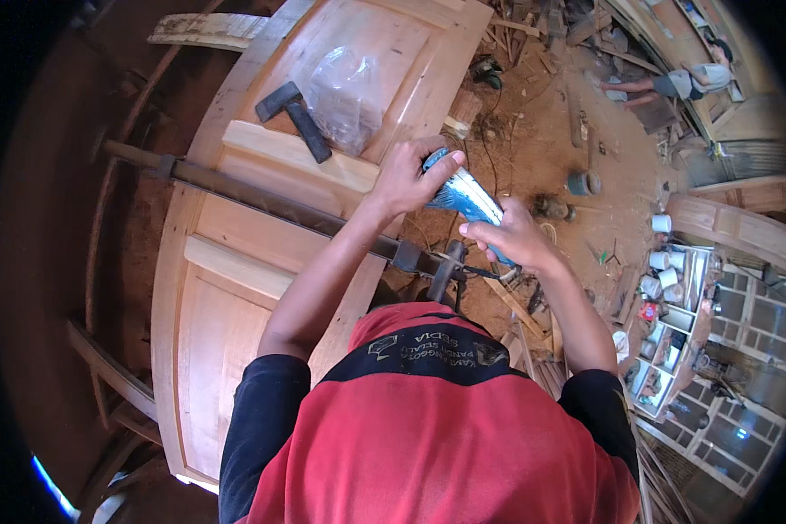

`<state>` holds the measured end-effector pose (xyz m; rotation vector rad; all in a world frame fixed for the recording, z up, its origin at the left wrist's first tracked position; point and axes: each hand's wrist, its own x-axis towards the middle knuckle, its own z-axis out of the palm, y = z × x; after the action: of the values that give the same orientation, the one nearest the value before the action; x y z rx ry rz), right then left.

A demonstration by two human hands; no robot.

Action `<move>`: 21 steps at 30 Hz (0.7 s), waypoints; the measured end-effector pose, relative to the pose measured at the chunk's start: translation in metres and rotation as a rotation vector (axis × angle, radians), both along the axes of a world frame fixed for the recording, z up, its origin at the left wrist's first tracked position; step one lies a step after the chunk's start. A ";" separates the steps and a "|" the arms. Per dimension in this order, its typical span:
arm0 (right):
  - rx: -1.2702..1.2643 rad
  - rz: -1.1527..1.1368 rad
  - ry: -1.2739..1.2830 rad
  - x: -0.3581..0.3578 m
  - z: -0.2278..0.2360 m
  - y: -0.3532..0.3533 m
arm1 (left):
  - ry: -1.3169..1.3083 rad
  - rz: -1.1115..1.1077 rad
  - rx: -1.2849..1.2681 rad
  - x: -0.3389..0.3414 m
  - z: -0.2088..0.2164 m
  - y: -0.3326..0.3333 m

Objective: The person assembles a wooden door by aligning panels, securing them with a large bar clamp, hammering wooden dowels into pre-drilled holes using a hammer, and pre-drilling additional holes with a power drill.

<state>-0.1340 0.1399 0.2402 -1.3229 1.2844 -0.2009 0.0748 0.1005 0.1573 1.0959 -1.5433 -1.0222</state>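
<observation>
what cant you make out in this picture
All in the head view:
- Ends of the blue tool: partly covered by the left hand and right hand.
- Contents of the clear bag: obscured by crinkled, shiny plastic.
- Part of the wooden door: behind the left forearm and red shirt.
- Small items on the white shelf unit: too small to identify.

We see blue on the tool [465, 203], with a white streak along it. The door [223, 341] is pale honey wood, pinkish in its panels. We find the hammer [309, 131] charcoal, the clamp [262, 205] a dark, rusty brown, and the bag [345, 92] clear with whitish glints. Our shirt [437, 437] is red, its sleeves black, its black band carrying pale print. Beyond, we see orange-brown floor [533, 131], a white bucket [661, 224] and a light grey top [713, 79] on another person.
</observation>
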 end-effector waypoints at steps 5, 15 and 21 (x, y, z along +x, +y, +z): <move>0.033 0.048 0.035 0.003 -0.004 -0.013 | 0.058 0.021 0.000 -0.005 -0.020 -0.009; 0.033 0.170 -0.004 0.030 -0.001 -0.052 | 0.331 0.051 0.016 0.018 -0.031 -0.030; 0.044 0.175 0.013 0.040 -0.002 -0.058 | 0.326 0.093 0.019 0.026 -0.037 -0.034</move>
<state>-0.0937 0.0823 0.2378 -1.3926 1.1700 -0.0411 0.1011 0.0661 0.1198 0.9501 -1.2132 -1.0933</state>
